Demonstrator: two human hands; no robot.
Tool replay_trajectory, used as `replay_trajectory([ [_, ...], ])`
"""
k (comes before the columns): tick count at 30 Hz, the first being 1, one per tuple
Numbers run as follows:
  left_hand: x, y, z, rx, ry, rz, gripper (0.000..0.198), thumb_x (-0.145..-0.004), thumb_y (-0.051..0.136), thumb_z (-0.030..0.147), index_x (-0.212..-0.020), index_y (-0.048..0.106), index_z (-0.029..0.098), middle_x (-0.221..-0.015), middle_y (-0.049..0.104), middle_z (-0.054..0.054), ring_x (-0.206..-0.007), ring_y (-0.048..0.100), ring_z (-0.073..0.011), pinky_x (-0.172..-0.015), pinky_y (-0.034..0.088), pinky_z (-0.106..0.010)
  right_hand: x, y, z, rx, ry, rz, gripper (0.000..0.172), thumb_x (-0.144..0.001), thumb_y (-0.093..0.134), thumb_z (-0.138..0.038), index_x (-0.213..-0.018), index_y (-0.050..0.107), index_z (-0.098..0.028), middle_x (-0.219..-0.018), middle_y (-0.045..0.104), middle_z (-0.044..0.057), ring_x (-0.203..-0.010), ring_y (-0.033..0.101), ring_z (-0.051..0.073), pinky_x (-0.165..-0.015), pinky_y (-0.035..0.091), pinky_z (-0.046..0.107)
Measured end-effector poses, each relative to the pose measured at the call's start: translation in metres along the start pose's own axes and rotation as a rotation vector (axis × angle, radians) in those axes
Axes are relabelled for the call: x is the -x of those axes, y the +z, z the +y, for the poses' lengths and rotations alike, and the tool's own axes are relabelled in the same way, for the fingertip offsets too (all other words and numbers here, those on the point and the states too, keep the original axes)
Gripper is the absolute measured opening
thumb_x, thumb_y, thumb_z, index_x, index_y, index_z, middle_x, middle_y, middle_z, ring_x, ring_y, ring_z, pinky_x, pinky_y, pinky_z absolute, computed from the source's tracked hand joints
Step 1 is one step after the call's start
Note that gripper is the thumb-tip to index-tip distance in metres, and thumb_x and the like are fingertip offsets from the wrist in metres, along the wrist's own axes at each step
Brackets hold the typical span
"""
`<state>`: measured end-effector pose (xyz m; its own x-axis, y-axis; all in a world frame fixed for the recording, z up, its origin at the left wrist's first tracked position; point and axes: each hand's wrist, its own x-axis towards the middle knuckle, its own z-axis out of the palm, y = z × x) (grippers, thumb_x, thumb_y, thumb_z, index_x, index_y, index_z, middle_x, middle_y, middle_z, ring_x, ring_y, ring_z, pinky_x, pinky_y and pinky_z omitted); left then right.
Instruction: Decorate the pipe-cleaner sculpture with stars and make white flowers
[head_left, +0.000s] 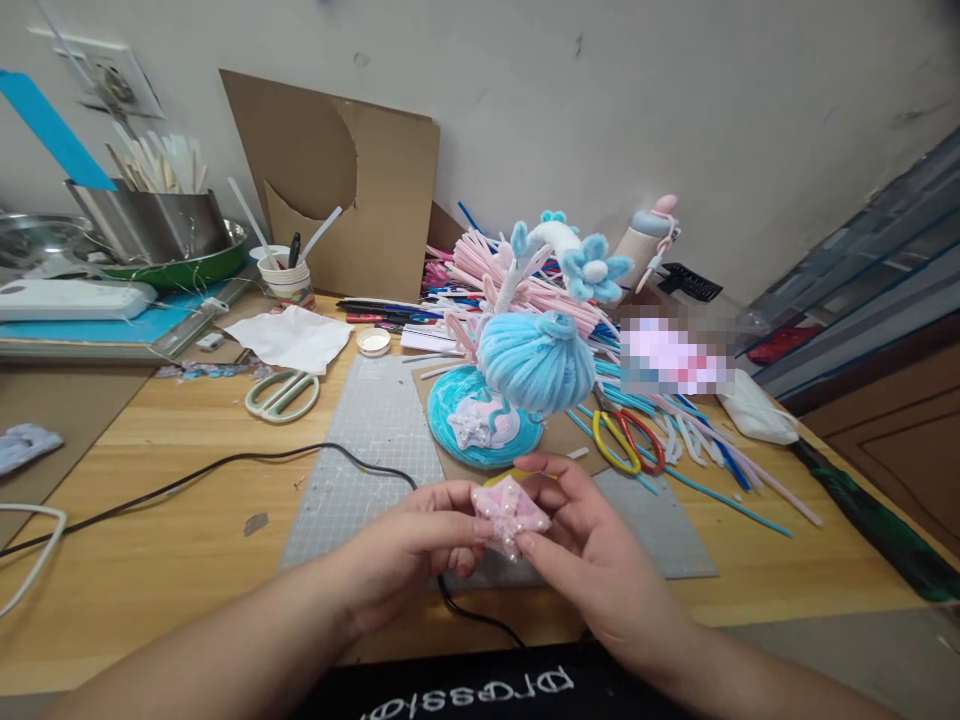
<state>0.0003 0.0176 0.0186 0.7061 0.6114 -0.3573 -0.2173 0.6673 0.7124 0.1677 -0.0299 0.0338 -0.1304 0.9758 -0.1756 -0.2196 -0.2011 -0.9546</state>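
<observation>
Between my two hands, just above the front of the grey cutting mat [360, 425], is a pink star ornament [511, 508] dotted with small pearl beads. My left hand [416, 540] pinches its left side, thumb on top. On its right side my right hand [577, 540] grips it with thumb and fingers. Right behind stands a pipe-cleaner lamp-like craft with a pleated blue shade [536, 362], a white curved stem and a blue flower [596, 268]. Its round blue base [450, 405] carries a white pearl-dotted star [472, 428].
Yellow-and-red scissors [628, 440] lie right of the craft, by heaped pipe cleaners [495, 275]. Pale green scissors [282, 397] and a white tissue [289, 338] are left. A black cable [255, 455] crosses the table and passes under my hands. Cardboard [330, 190] leans on the wall.
</observation>
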Motion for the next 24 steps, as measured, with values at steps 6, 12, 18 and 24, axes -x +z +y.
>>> replay_trajectory([
  [6,0.002,0.001,0.003,0.053,-0.040,-0.070,0.025,-0.061,0.073,0.021,-0.083,0.066,0.013,-0.075,0.055,-0.002,-0.059,0.041,-0.0077,-0.056,0.030,-0.021,0.001,0.004,0.000,0.036,-0.064,-0.028,0.040,-0.075,0.064,-0.017,-0.110,0.046,-0.028,-0.089,0.059,-0.001,-0.084,0.060,0.015,-0.075,0.048,0.030],
  [12,0.001,-0.001,0.003,0.004,0.006,-0.115,0.024,-0.061,0.073,0.023,-0.082,0.067,0.013,-0.074,0.057,-0.003,-0.059,0.042,-0.0089,-0.058,0.031,-0.023,0.006,0.005,-0.002,0.023,-0.112,-0.058,0.042,-0.078,0.063,-0.014,-0.113,0.046,-0.030,-0.088,0.060,-0.001,-0.079,0.061,0.014,-0.074,0.049,0.028],
  [18,0.000,-0.002,0.005,-0.006,-0.012,-0.106,0.023,-0.061,0.074,0.023,-0.080,0.067,0.014,-0.071,0.055,-0.002,-0.057,0.042,-0.0083,-0.057,0.032,-0.023,0.002,0.002,0.000,0.033,-0.083,-0.047,0.043,-0.075,0.065,-0.015,-0.112,0.047,-0.029,-0.090,0.061,-0.001,-0.084,0.061,0.015,-0.076,0.048,0.030],
  [24,0.001,-0.002,0.006,-0.108,-0.068,-0.094,0.035,-0.061,0.076,0.024,-0.093,0.066,0.014,-0.080,0.056,-0.003,-0.061,0.042,-0.0080,-0.052,0.028,-0.021,0.003,-0.028,0.004,-0.004,0.051,-0.024,0.042,-0.075,0.064,-0.016,-0.113,0.049,-0.027,-0.101,0.064,0.002,-0.094,0.061,0.019,-0.080,0.045,0.032],
])
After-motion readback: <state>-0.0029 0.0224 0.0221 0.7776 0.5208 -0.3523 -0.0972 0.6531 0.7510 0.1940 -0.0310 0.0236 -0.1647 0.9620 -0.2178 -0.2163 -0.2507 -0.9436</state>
